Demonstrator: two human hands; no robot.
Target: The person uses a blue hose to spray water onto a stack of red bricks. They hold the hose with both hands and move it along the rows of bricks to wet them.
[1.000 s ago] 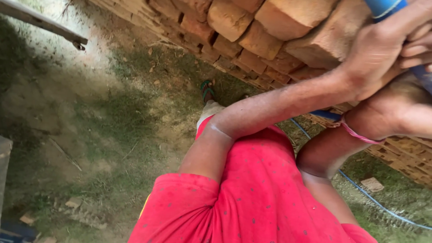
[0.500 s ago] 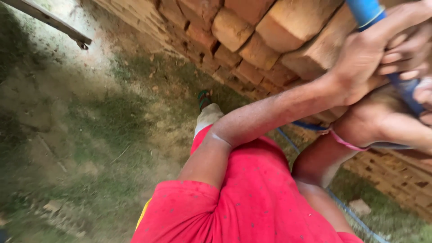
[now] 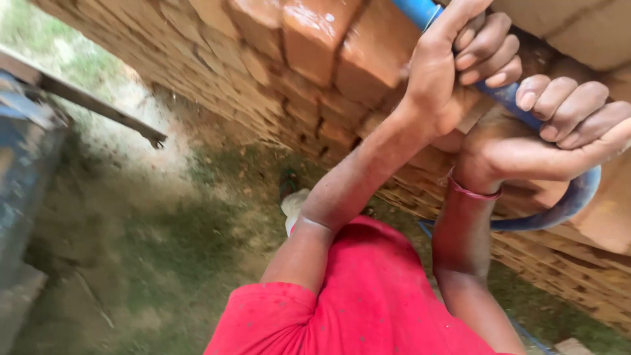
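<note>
Head view, looking down your own arms: both hands are up high on a blue hose (image 3: 506, 98) that runs across the face of a stacked brick wall (image 3: 309, 72). Your left hand (image 3: 437, 69) is wrapped around the hose near the top of the picture, thumb stretched along it, fingers (image 3: 486, 56) curled over the far side. Your right hand (image 3: 559, 135) grips lower down, fingers (image 3: 559, 108) folded tight over the hose, a red band (image 3: 474, 192) at the wrist. So both hands are closed on the hose, none of it loose.

Below your right hand the hose bends down and back in a dark curve to the right, against the bricks. The bricks near the top look wet and shiny, while the rows lower down look duller, so by my reading the wetting is under way with plenty of wall left. No water stream shows, and the hose end is out of frame.

Both arms reach up and away from you, left elbow bent over your red shirt (image 3: 368, 296). A foot (image 3: 292, 200) stands on patchy green ground (image 3: 151, 243), and a dark bar (image 3: 98, 108) juts in from the far left.
</note>
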